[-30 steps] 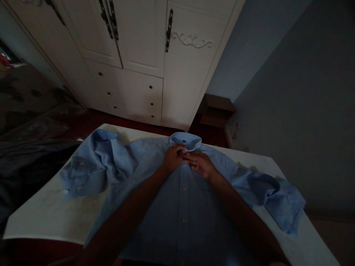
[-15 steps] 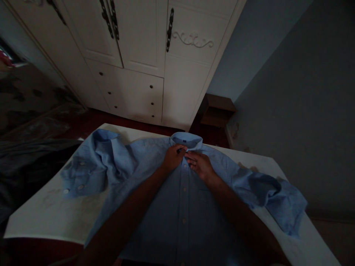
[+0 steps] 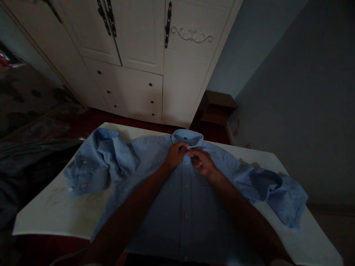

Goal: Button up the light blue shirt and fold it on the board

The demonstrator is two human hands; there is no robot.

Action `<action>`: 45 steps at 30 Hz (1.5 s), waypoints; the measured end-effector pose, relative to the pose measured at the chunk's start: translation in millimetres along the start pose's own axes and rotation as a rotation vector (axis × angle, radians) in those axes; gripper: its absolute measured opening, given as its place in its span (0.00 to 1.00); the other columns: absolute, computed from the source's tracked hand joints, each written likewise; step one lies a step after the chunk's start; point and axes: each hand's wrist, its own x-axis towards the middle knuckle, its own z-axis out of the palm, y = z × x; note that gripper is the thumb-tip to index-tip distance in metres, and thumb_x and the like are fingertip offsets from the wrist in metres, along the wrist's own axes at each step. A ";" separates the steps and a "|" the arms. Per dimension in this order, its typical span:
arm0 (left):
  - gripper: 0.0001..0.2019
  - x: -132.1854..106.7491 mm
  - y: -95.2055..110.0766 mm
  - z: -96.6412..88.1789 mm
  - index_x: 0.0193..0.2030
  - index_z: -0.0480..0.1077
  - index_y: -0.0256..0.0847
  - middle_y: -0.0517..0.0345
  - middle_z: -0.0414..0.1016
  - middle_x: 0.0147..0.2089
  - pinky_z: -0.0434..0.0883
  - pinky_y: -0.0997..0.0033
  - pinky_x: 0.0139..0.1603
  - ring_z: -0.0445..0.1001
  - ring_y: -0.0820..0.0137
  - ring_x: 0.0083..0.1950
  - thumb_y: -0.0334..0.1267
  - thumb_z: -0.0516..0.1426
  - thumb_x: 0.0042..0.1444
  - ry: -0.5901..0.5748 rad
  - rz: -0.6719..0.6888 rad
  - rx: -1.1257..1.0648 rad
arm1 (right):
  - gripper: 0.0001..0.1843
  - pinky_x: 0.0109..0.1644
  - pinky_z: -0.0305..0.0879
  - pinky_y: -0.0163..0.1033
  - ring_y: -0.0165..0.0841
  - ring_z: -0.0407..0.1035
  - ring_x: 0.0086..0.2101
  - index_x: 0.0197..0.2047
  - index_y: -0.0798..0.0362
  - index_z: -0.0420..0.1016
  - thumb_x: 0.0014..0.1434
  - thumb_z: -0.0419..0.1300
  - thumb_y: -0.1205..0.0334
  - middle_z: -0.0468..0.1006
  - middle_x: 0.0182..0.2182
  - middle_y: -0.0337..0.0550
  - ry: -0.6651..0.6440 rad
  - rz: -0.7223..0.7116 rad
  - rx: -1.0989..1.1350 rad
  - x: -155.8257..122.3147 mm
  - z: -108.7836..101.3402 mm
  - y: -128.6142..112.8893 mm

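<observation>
Along the near side of the bench [image 3: 55, 216], light-blue shirt [image 3: 163, 207] lies front up, lower body toward the wearer, placket [image 3: 186, 199] running roughly straight up the middle with pale buttons [image 3: 186, 215] on it. Keep that strip straight; skew down here would likely carry up to the neck. Off to both sides, left-side sleeve [image 3: 122, 151] is rumpled, cuff buttons showing, and right-side sleeve [image 3: 288, 201] is crumpled over the bench; best leave them slack so nothing tugs. Up at the neck, left hand [image 3: 176, 154] and right hand [image 3: 203, 161] sit close together, fingertips of both pinched on the cloth at the front of the collar [image 3: 195, 139] (what's between the tips is too small and dark to read). Step looks like fine finger work at the neck opening; doing up or undoing, can't tell. Done well: left pinch steadies the edge, right makes the small movement, both layers flat and level, no hard pulling that could strain thread. Just past the fingers, the collar stands up near the bench's far edge, dark label [image 3: 185, 138] inside; keeping it standing should give fingertips room. Beyond, white wardrobe [image 3: 177, 85], well apart from the work.
</observation>
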 end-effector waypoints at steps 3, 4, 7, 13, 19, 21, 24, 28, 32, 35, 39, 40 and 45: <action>0.12 -0.8 0.5 0.4 0.34 0.75 0.38 0.56 0.79 0.35 0.71 0.70 0.44 0.76 0.68 0.39 0.40 0.52 0.59 0.000 -0.006 -0.007 | 0.05 0.10 0.41 0.24 0.15 0.46 0.10 0.23 0.56 0.69 0.45 0.63 0.68 0.72 0.16 0.33 -0.013 0.038 0.045 0.8 1.3 0.2; 0.12 -1.1 0.9 0.4 0.35 0.75 0.38 0.55 0.79 0.35 0.71 0.70 0.44 0.76 0.68 0.39 0.40 0.52 0.59 0.000 -0.009 -0.011 | 0.05 0.10 0.41 0.24 0.15 0.45 0.10 0.24 0.56 0.69 0.45 0.63 0.69 0.72 0.17 0.33 -0.014 0.050 0.063 0.9 1.9 0.4; 0.12 -1.6 3.0 -0.9 0.35 0.76 0.38 0.56 0.80 0.35 0.71 0.70 0.44 0.77 0.68 0.39 0.40 0.52 0.59 0.006 -0.014 -0.016 | 0.04 0.11 0.42 0.23 0.15 0.46 0.10 0.25 0.56 0.69 0.45 0.62 0.70 0.74 0.19 0.33 -0.009 0.062 0.099 0.7 3.4 1.1; 0.09 1.0 7.0 -11.8 0.33 0.77 0.38 0.56 0.80 0.33 0.72 0.70 0.41 0.77 0.69 0.35 0.41 0.58 0.55 -0.052 0.003 -0.032 | 0.06 0.11 0.42 0.26 0.17 0.47 0.11 0.24 0.55 0.68 0.44 0.64 0.68 0.71 0.16 0.32 0.001 -0.027 0.004 0.1 4.3 4.5; 0.07 5.9 1.1 -17.9 0.33 0.77 0.37 0.54 0.80 0.37 0.72 0.72 0.32 0.73 0.74 0.25 0.39 0.60 0.54 -0.112 0.001 -0.049 | 0.06 0.12 0.40 0.28 0.18 0.46 0.11 0.21 0.54 0.68 0.40 0.63 0.67 0.65 0.12 0.30 0.051 -0.082 -0.116 0.1 6.7 5.9; 0.06 6.8 -1.6 -15.6 0.32 0.76 0.38 0.55 0.80 0.37 0.73 0.72 0.36 0.75 0.73 0.30 0.38 0.60 0.54 -0.073 0.030 -0.018 | 0.07 0.13 0.39 0.28 0.19 0.46 0.11 0.19 0.54 0.67 0.39 0.63 0.67 0.61 0.10 0.28 0.071 -0.090 -0.141 0.1 8.0 5.8; 0.06 7.1 -4.5 -11.3 0.32 0.76 0.39 0.56 0.79 0.34 0.73 0.71 0.39 0.76 0.71 0.33 0.37 0.59 0.55 -0.030 0.036 0.010 | 0.06 0.13 0.38 0.29 0.19 0.47 0.11 0.18 0.54 0.68 0.38 0.63 0.67 0.60 0.09 0.28 0.098 -0.120 -0.166 0.1 9.3 6.6; 0.07 6.9 -5.7 -9.3 0.31 0.75 0.39 0.58 0.78 0.30 0.72 0.71 0.38 0.75 0.71 0.32 0.36 0.57 0.56 -0.035 0.022 0.019 | 0.04 0.14 0.38 0.30 0.20 0.47 0.11 0.20 0.54 0.71 0.37 0.62 0.65 0.62 0.09 0.29 0.099 -0.170 -0.196 -0.8 9.3 9.6; 0.07 6.5 -5.3 -10.0 0.31 0.74 0.39 0.59 0.77 0.29 0.71 0.70 0.39 0.75 0.70 0.33 0.36 0.57 0.57 -0.046 0.019 0.052 | 0.07 0.14 0.38 0.30 0.21 0.48 0.11 0.23 0.54 0.73 0.36 0.62 0.62 0.64 0.10 0.29 0.129 -0.223 -0.258 -1.5 8.9 12.3; 0.06 5.9 -4.0 -10.1 0.31 0.73 0.40 0.57 0.77 0.32 0.71 0.68 0.42 0.75 0.69 0.36 0.34 0.56 0.57 -0.040 0.056 0.111 | 0.07 0.13 0.38 0.30 0.21 0.48 0.11 0.23 0.53 0.73 0.36 0.62 0.60 0.66 0.11 0.30 0.133 -0.240 -0.296 -1.3 9.3 12.6; 0.05 5.0 -3.2 -11.3 0.30 0.72 0.41 0.56 0.77 0.33 0.70 0.64 0.47 0.75 0.66 0.39 0.32 0.56 0.55 -0.045 0.095 0.140 | 0.06 0.12 0.37 0.31 0.22 0.49 0.10 0.23 0.53 0.73 0.37 0.62 0.61 0.69 0.13 0.32 0.122 -0.268 -0.331 -1.3 9.6 12.9; 0.04 5.1 -4.0 -11.9 0.31 0.71 0.41 0.57 0.77 0.34 0.70 0.64 0.48 0.75 0.66 0.40 0.31 0.56 0.55 -0.049 0.103 0.140 | 0.05 0.12 0.37 0.31 0.22 0.49 0.10 0.22 0.53 0.74 0.38 0.62 0.62 0.69 0.13 0.32 0.126 -0.278 -0.346 -1.3 9.4 13.4; 0.10 7.7 -12.2 -15.0 0.42 0.69 0.41 0.57 0.76 0.39 0.71 0.68 0.46 0.76 0.69 0.42 0.28 0.57 0.54 -0.084 0.109 0.038 | 0.04 0.12 0.40 0.31 0.22 0.50 0.10 0.25 0.52 0.75 0.43 0.60 0.62 0.75 0.18 0.35 0.111 -0.344 -0.457 -1.1 6.6 17.6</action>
